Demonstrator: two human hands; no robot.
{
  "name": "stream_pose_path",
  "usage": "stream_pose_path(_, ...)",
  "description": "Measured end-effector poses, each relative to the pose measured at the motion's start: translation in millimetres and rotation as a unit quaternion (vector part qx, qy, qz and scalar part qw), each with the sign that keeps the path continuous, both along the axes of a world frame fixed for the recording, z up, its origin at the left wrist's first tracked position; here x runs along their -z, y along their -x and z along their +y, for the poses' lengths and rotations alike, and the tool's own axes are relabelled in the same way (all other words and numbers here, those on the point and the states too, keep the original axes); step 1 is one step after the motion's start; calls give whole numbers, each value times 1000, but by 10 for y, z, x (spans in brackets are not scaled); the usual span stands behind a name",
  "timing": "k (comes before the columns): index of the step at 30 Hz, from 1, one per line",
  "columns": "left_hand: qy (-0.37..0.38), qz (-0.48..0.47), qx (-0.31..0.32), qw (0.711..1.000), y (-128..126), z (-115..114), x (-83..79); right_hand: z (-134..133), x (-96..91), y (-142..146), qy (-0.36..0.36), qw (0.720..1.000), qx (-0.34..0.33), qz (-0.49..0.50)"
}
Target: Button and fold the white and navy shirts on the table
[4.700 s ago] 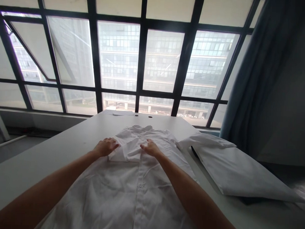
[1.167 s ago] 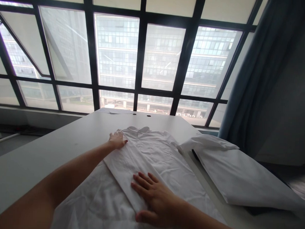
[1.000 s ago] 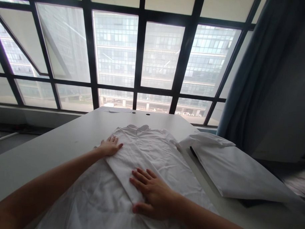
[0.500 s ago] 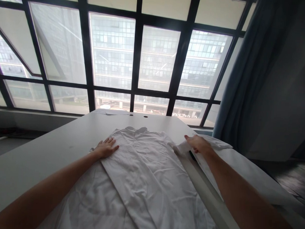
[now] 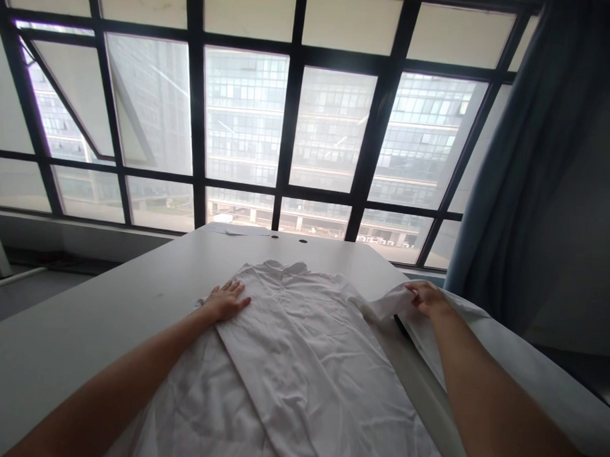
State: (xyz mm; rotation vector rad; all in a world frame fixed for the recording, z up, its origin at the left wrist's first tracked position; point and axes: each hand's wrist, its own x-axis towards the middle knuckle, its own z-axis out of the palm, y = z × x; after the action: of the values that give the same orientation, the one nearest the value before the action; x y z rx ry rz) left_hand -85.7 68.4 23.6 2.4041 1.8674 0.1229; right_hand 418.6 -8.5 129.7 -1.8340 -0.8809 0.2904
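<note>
Resting flat and open, your left hand pressed the white shirt near its collar. Your right hand held the shirt's sleeve.

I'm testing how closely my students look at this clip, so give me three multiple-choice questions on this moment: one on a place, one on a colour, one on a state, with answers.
1. Where is the left hand?
A on the window glass; B on the white shirt; C on the floor

2. What colour is the curtain?
A red; B yellow; C blue-grey

3. How does the shirt lie?
A spread out on the table, collar toward the window; B rolled up; C on a hanger

Answers:
1 B: the hand lies flat on the shirt's left edge, below the collar.
2 C: the cloth hanging at the right of the window is a dull blue-grey.
3 A: the shirt lies open along the table, its collar at the far end.
</note>
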Motion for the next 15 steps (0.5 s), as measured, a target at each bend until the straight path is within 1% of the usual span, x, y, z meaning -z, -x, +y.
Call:
stream_pose_path(1,-1,-7,3,1000,6,14,10,36,-42,7,-60,996,17,60)
stream_pose_path(2,-3,-13,5,1000,14,31,22,71,-103,34,-124,985,32,112)
stream_pose_path(3,-6,-20,7,1000,24,50,34,97,-178,88,-182,973,40,136)
stream_pose_path(4,-9,-28,9,1000,34,67,44,108,-259,174,-226,966,33,118)
stream_pose_path(5,-12,-40,11,999,46,79,49,96,-335,297,-253,964,10,79)
stream_pose_path(6,-17,-62,16,998,59,83,48,55,-395,456,-276,960,-42,4)
stream_pose_path(7,-24,-96,24,995,74,77,40,-18,-426,650,-281,950,-105,-83)
stream_pose_path(8,-33,-143,35,989,91,56,26,-123,-422,869,-276,930,-172,-170)
stream_pose_path(9,-39,-204,44,977,111,18,4,-255,-376,1104,-263,897,-238,-265)
stream_pose_path(10,-35,-276,46,959,134,-39,-24,-409,-290,1340,-231,855,-299,-356)
stream_pose_path(11,-15,-353,44,934,161,-115,-57,-571,-171,1563,-181,810,-350,-433)
stream_pose_path(12,21,-429,42,902,191,-213,-96,-732,-28,1761,-121,766,-395,-492)
stream_pose_path(13,69,-495,41,865,223,-328,-140,-878,126,1924,-67,721,-437,-533)
stream_pose_path(14,122,-545,42,828,256,-458,-188,-1001,277,2048,-31,682,-473,-557)
stream_pose_path(15,172,-577,48,797,288,-599,-239,-1095,413,2132,-13,655,-502,-565)
